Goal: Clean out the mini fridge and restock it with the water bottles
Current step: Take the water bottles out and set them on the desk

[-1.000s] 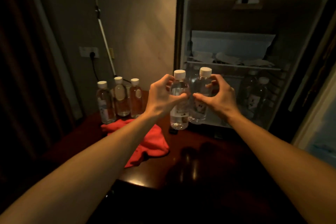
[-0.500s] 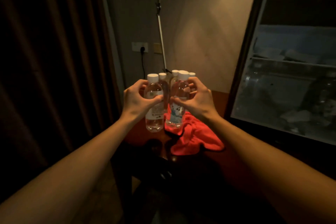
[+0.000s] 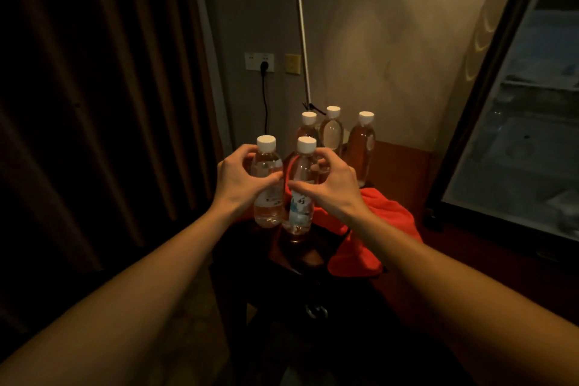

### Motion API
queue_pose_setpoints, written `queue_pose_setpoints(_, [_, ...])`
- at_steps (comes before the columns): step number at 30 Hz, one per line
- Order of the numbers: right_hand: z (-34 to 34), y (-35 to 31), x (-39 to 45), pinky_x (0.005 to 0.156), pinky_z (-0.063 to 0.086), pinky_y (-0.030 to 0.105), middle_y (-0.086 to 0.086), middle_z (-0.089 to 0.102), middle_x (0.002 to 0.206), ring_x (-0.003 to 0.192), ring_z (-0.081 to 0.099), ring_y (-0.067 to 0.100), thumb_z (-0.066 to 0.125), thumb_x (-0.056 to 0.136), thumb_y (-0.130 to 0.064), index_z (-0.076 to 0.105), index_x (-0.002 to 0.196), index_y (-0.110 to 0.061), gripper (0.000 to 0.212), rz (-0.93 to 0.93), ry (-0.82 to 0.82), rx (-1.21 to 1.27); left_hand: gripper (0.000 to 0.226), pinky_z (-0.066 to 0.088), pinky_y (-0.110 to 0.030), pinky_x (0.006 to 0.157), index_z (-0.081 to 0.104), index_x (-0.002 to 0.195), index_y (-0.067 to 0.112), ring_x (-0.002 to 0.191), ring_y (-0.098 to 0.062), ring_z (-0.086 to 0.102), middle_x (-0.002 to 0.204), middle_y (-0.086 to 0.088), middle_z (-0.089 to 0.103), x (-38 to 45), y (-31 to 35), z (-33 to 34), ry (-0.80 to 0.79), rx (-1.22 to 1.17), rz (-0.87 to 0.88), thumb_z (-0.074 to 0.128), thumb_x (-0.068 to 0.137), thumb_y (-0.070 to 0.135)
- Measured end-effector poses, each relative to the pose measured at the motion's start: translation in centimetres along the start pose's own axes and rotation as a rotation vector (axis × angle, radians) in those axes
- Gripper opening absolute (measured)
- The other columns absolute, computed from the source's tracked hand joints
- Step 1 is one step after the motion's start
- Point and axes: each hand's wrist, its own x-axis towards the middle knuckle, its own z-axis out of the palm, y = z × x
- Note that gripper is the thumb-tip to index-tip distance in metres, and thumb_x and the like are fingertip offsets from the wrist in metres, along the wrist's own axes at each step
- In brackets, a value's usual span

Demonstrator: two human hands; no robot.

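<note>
Centre frame: left hand (image 3: 241, 180) and right hand (image 3: 332, 188) each wrap one water bottle (image 3: 267, 188) (image 3: 300, 194) above a dark table (image 3: 404, 166); red cloth (image 3: 385, 229) beneath, curtain (image 3: 94, 88) left, open mini fridge (image 3: 517, 135) right.

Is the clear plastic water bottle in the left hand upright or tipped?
Upright: the clear plastic water bottle in the left hand has its white cap straight above its base.

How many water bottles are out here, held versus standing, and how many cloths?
Bottles held: 2, one in the left hand at, one in the right hand at
Bottles standing behind: 3
Red cloth: 1
Total: 6
</note>
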Motion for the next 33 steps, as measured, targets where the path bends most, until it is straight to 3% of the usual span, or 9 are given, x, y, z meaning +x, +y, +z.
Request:
queue_pose_setpoints(4, [0.1,0.4,0.2,0.068,0.036,-0.004,-0.027,0.052,0.086,0.083,0.049,-0.027,0.087,0.066,-0.028,0.055,0.121,-0.023,0.064,0.005,-0.007,0.016,0.058,0.043,-0.013,0.081,0.06,0.119,0.016,0.103,-0.005,0.057,0.113,0.003,0.065,0.0,-0.3,0.9,-0.023,-0.03,0.0,0.086,0.068,0.026])
queue_pose_setpoints(7, [0.2,0.6,-0.1,0.073,0.041,0.001,-0.023,0.059,0.092,0.087,0.056,-0.016,0.087,0.064,-0.029,0.053,0.122,-0.025,0.068,0.011,-0.025,0.033,0.066,0.044,-0.02,0.087,0.055,0.123,0.016,0.108,-0.008,0.056,0.119,0.001,0.063,-0.2,-0.4,0.8,-0.016,-0.024,0.005,0.087,0.067,0.028])
queue_pose_setpoints(11, [-0.2,0.5,-0.7,0.084,0.052,0.019,-0.009,0.065,0.11,0.1,0.061,0.002,0.089,0.059,-0.037,0.048,0.128,-0.023,0.082,0.032,-0.063,0.049,0.079,0.047,-0.027,0.096,0.049,0.129,0.02,0.114,-0.008,0.053,0.125,0.004,0.057,-0.5,0.4,0.1,0.026,-0.039,0.059,0.087,0.062,0.039])
queue_pose_setpoints(13, [-1.2,0.2,-1.0,0.081,0.051,0.018,-0.01,0.063,0.106,0.097,0.062,0.003,0.09,0.057,-0.039,0.048,0.128,-0.022,0.084,0.031,-0.057,0.043,0.081,0.046,-0.029,0.099,0.048,0.131,0.021,0.117,-0.009,0.052,0.128,0.004,0.055,-0.5,1.4,-0.3,0.055,-0.008,0.11,0.085,0.063,0.042])
queue_pose_setpoints(15, [-2.8,0.1,-1.2,0.077,0.048,0.013,-0.012,0.062,0.1,0.093,0.061,0.001,0.09,0.058,-0.038,0.05,0.126,-0.021,0.081,0.033,-0.018,0.015,0.08,0.046,-0.027,0.099,0.049,0.132,0.019,0.117,-0.008,0.052,0.128,0.003,0.056,-0.6,2.7,-0.5,0.078,0.01,0.173,0.086,0.064,0.038])
queue_pose_setpoints(20, [-7.5,0.0,-2.4,0.08,0.05,0.019,-0.006,0.066,0.099,0.091,0.062,0.006,0.09,0.057,-0.04,0.055,0.12,-0.02,0.075,0.037,0.115,-0.039,0.068,0.049,-0.033,0.092,0.054,0.125,0.018,0.112,-0.013,0.056,0.122,0.001,0.058,-1.1,6.5,0.0,0.135,0.022,0.3,0.084,0.066,0.03])
queue_pose_setpoints(24, [-11.2,0.9,-4.0,0.08,0.049,0.021,-0.004,0.066,0.098,0.09,0.062,0.009,0.088,0.06,-0.034,0.057,0.117,-0.019,0.066,0.06,0.162,-0.119,0.053,0.049,-0.03,0.086,0.061,0.115,0.018,0.103,-0.013,0.059,0.111,0.004,0.063,-2.0,10.2,2.4,0.034,0.019,0.375,0.081,0.068,0.027])
queue_pose_setpoints(28, [-16.5,3.6,-5.7,0.081,0.047,0.023,0.003,0.066,0.1,0.091,0.061,0.014,0.087,0.064,-0.026,0.059,0.116,-0.012,0.06,0.143,0.197,-0.24,0.044,0.053,-0.036,0.079,0.064,0.107,0.018,0.092,-0.014,0.062,0.099,0.005,0.065,-3.3,13.8,7.4,-0.151,-0.005,0.426,0.076,0.067,0.031])
queue_pose_setpoints(33, [-24.6,7.0,-7.6,0.083,0.051,0.034,0.009,0.066,0.102,0.092,0.063,0.022,0.085,0.068,-0.023,0.059,0.117,-0.009,0.057,0.248,0.297,-0.369,0.053,0.052,-0.035,0.089,0.064,0.113,0.022,0.102,-0.008,0.063,0.107,0.007,0.067,-4.3,17.0,15.0,-0.321,-0.077,0.407,0.069,0.066,0.046])
